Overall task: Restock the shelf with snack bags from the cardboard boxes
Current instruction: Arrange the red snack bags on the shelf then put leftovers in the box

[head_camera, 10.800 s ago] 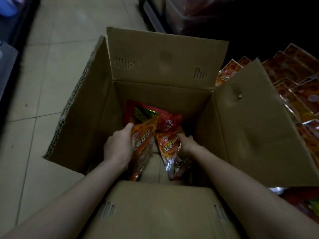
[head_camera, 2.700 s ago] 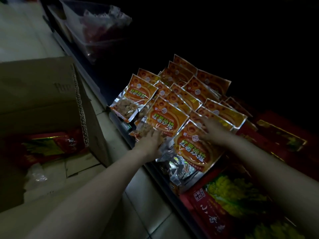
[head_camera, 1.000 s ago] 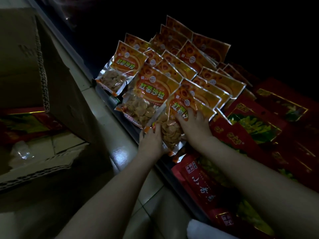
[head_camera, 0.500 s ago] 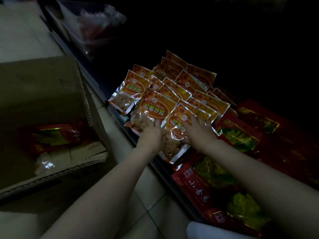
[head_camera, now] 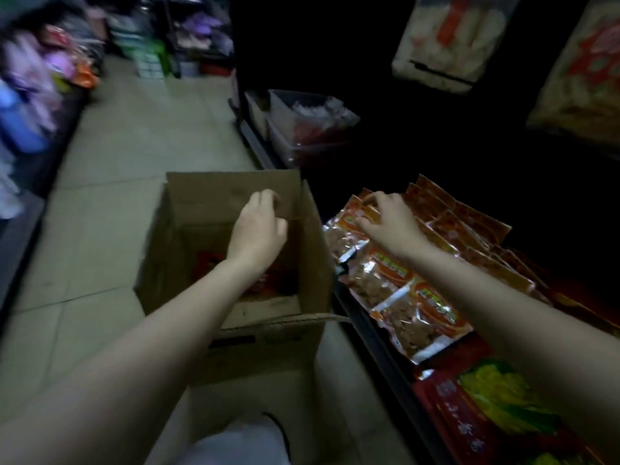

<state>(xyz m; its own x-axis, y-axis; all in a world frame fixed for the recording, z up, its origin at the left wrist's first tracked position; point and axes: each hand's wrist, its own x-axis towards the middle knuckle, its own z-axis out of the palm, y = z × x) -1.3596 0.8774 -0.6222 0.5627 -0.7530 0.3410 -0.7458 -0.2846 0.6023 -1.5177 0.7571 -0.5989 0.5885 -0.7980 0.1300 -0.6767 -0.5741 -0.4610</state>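
An open cardboard box (head_camera: 188, 250) stands on the floor, with a red snack bag (head_camera: 208, 263) lying at its bottom. My left hand (head_camera: 258, 229) hovers over the box's opening, fingers loosely curled and holding nothing. On the low shelf (head_camera: 379, 344) to the right lie rows of orange snack bags (head_camera: 416, 307). My right hand (head_camera: 385, 223) rests on the far orange bags, fingers spread on the top edge of one; whether it grips that bag is unclear.
Red and yellow packs (head_camera: 496, 407) lie nearer on the same shelf. A clear plastic bin (head_camera: 302, 129) sits further along it. Large bags (head_camera: 449, 38) hang above. Tiled aisle floor (head_camera: 110, 169) runs left, with blurred goods (head_camera: 37, 85) on the opposite shelf. My knee (head_camera: 241, 441) shows below.
My left hand has left the orange bags and swung over the cardboard box. My right hand has slid to the farther bags. The view has lifted and turned toward the aisle.
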